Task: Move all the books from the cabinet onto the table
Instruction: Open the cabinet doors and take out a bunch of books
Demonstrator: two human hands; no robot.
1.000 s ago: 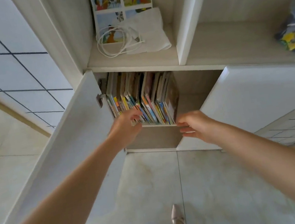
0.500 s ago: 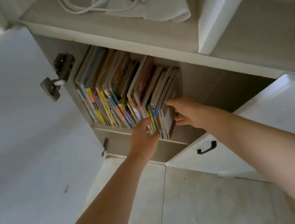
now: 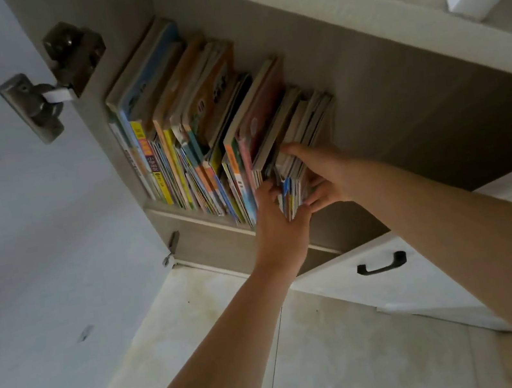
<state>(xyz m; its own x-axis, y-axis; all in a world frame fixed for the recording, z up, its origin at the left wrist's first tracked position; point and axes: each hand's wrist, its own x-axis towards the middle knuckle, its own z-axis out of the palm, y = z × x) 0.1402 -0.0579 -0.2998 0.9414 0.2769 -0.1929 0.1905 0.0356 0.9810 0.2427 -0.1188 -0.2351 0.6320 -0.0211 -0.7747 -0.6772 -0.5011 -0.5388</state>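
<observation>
I can't read the print on the spines of the books (image 3: 174,160); it is too small and soft. My left hand (image 3: 278,224) covers the lower ends of several thin ones, and its fingertips vanish between them. My right hand (image 3: 322,176) hides the end of the row (how many it grips I cannot tell). The door (image 3: 17,233) runs off the left edge.

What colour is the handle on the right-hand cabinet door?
Black, against a white door; the handle shows best in the head view, below the right hand.
</observation>
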